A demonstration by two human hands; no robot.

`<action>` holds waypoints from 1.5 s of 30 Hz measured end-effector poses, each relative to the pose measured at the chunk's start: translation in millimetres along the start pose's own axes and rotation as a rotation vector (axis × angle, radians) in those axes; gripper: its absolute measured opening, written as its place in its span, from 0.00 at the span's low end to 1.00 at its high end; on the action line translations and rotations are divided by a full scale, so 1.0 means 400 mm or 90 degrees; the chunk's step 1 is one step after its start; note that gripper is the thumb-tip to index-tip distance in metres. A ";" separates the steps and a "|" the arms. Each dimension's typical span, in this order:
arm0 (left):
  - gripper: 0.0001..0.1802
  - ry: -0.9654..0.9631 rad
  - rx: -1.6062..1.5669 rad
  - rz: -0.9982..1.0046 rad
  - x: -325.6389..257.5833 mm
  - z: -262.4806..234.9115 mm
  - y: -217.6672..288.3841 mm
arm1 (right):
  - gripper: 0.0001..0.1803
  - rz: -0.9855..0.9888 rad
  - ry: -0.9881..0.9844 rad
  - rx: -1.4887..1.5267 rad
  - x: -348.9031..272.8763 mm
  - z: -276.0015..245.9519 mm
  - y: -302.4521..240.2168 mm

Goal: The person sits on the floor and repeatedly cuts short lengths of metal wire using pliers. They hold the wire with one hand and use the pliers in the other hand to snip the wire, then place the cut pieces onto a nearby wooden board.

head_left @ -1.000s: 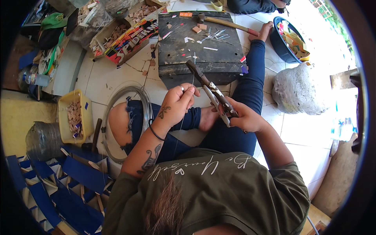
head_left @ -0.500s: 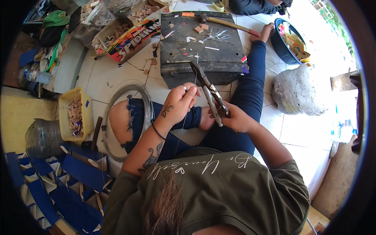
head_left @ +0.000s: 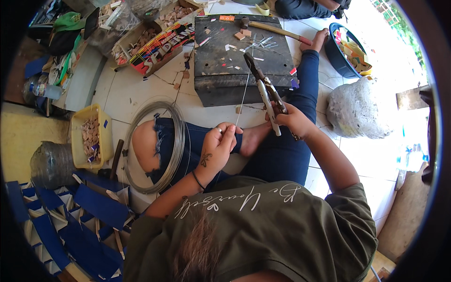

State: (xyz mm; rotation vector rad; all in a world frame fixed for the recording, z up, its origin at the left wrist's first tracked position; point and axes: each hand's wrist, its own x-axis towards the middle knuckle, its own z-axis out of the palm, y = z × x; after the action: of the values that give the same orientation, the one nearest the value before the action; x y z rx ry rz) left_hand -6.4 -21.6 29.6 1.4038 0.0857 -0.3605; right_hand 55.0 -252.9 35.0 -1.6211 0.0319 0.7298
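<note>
A thin metal wire (head_left: 244, 96) runs up from my left hand (head_left: 221, 143), pinched between thumb and fingers. My right hand (head_left: 295, 121) grips the handles of dark pliers (head_left: 256, 70), one handle pale and worn. Their jaws are beside the wire's upper part, over the black block (head_left: 220, 87); whether they touch it I cannot tell. A coil of wire (head_left: 180, 162) rests around my bent left knee. Several short wire pieces (head_left: 266, 43) lie on the block, beside a hammer (head_left: 275, 29) with a wooden handle and some small wooden chips (head_left: 240, 35).
Left of me stand a yellow basket (head_left: 108, 143) of wooden bits and a stack of blue pieces (head_left: 101, 207). A colourful carton (head_left: 162, 47) sits far left. At right are a dark blue basin (head_left: 339, 58) and a grey wrapped bundle (head_left: 359, 108). Another person's leg (head_left: 300, 8) shows at the back.
The pliers and my right hand have moved right. My left hand has moved slightly lower, and a longer stretch of wire now shows between it and the pliers.
</note>
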 end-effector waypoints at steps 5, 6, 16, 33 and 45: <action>0.13 0.041 0.057 0.010 0.003 0.004 0.001 | 0.18 0.076 -0.007 0.000 0.021 0.016 0.005; 0.13 0.049 0.078 0.014 0.002 0.004 0.001 | 0.18 0.081 -0.002 -0.004 0.021 0.020 0.004; 0.13 0.043 0.061 0.023 0.001 0.004 -0.026 | 0.15 0.112 0.028 -0.098 0.028 0.016 -0.018; 0.13 0.054 0.012 0.027 0.012 -0.001 -0.028 | 0.27 0.022 -0.063 -0.129 -0.009 -0.020 -0.053; 0.13 0.037 0.038 0.059 0.019 -0.005 -0.001 | 0.45 0.083 -0.229 0.008 -0.059 0.004 -0.069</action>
State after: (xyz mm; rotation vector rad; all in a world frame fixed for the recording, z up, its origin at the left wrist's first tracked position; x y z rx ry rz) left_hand 1.0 -21.3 27.1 1.4720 0.0582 -0.2468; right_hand 47.1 -254.9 70.7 -1.4647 -0.1189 1.1105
